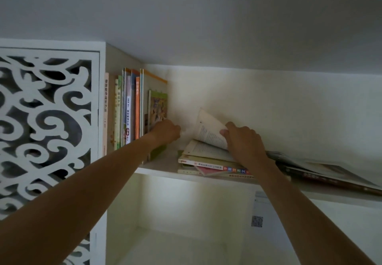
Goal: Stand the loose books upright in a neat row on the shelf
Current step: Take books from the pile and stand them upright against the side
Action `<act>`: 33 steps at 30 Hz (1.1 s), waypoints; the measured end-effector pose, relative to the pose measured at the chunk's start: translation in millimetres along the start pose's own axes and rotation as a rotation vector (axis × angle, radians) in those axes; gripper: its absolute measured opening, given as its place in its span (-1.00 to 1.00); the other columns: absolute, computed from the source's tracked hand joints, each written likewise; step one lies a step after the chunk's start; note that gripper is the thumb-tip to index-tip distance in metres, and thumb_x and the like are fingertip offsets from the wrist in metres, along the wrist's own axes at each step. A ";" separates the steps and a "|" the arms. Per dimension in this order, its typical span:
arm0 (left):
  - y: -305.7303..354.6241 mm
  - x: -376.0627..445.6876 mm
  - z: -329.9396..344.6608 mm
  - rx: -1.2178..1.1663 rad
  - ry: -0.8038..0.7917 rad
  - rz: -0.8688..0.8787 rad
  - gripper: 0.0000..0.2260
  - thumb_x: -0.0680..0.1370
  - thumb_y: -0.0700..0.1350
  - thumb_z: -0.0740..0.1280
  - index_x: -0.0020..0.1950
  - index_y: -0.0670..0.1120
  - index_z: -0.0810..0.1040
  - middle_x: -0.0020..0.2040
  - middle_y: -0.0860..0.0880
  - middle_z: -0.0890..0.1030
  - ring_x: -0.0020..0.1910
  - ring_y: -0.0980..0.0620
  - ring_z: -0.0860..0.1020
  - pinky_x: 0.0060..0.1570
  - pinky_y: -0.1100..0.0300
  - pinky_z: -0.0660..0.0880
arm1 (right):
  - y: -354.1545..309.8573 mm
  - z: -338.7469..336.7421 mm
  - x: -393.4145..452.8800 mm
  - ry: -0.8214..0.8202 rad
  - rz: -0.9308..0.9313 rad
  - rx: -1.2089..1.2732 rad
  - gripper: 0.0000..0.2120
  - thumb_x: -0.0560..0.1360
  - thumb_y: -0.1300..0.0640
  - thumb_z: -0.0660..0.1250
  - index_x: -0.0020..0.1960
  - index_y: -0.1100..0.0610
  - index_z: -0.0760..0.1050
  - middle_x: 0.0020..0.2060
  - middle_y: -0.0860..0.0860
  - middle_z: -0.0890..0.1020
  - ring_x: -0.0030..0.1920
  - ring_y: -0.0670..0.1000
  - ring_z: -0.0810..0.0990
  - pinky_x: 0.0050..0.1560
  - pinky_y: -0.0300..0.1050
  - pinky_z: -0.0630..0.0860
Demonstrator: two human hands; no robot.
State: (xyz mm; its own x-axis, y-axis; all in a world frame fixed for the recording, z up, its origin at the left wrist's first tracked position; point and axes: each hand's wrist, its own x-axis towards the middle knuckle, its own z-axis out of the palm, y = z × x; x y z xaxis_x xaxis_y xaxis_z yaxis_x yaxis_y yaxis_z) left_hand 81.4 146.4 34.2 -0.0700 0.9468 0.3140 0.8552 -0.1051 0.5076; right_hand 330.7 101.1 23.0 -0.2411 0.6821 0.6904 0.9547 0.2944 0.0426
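Several books stand upright in a row (128,112) at the left end of the white shelf (157,168). The last one is a small green picture book (158,107); my left hand (166,131) rests against its outer cover, fingers curled, whether gripping I cannot tell. To the right a stack of books (203,164) lies flat. The top book (208,132) is open, its pages lifted, and my right hand (244,140) pinches those pages between thumb and fingers.
More dark-covered books (322,171) lie flat at the right of the shelf. A white carved lattice panel (45,124) closes the left side. Below the shelf is an open compartment (186,223) with a small QR sticker (257,221) on its right wall.
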 end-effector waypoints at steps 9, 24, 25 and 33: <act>10.4 -7.4 -17.5 -0.782 -0.059 -0.210 -0.43 0.69 0.30 0.02 0.51 -0.09 0.28 0.07 -0.15 0.62 0.04 -0.14 0.66 -0.02 0.01 0.62 | -63.3 15.7 25.5 0.197 0.133 0.264 -0.64 0.73 -0.08 0.04 0.25 0.14 0.46 0.03 0.16 0.67 -0.04 0.21 0.61 -0.18 -0.04 0.38; 8.7 7.3 -14.6 -1.180 0.104 -0.050 -0.45 0.71 0.26 -0.02 0.33 -0.15 0.46 0.07 -0.17 0.69 0.03 -0.17 0.69 -0.02 0.03 0.60 | -71.7 14.3 34.9 0.277 0.186 0.321 -0.66 0.67 0.05 0.27 0.40 0.11 0.38 0.11 0.20 0.64 0.04 0.22 0.64 -0.03 0.06 0.62; 6.7 7.7 -14.5 -1.163 0.105 -0.032 -0.46 0.71 0.25 0.00 0.33 -0.17 0.47 0.13 -0.18 0.67 0.07 -0.17 0.68 0.00 0.02 0.60 | -76.5 11.7 35.9 0.355 0.211 0.405 -0.67 0.67 0.04 0.27 0.39 0.14 0.38 0.10 0.20 0.65 0.03 0.23 0.65 -0.04 0.03 0.61; -11.5 3.4 -21.7 -1.139 0.007 0.222 -0.26 0.52 0.51 0.15 0.45 0.01 0.50 0.32 -0.12 0.63 0.31 -0.13 0.60 0.35 -0.15 0.50 | -150.2 19.3 60.4 0.242 0.193 0.894 -0.67 0.67 0.01 0.27 0.34 0.17 0.36 0.19 0.17 0.62 0.11 0.15 0.65 -0.06 -0.20 0.57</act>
State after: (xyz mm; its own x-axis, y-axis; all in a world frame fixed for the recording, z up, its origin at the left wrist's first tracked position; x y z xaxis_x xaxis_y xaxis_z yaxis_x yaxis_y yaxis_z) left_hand 60.1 144.2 46.8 0.0178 0.8721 0.4889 -0.1078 -0.4845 0.8681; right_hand 169.4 111.1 44.3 0.0451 0.6446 0.7632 0.4629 0.6635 -0.5878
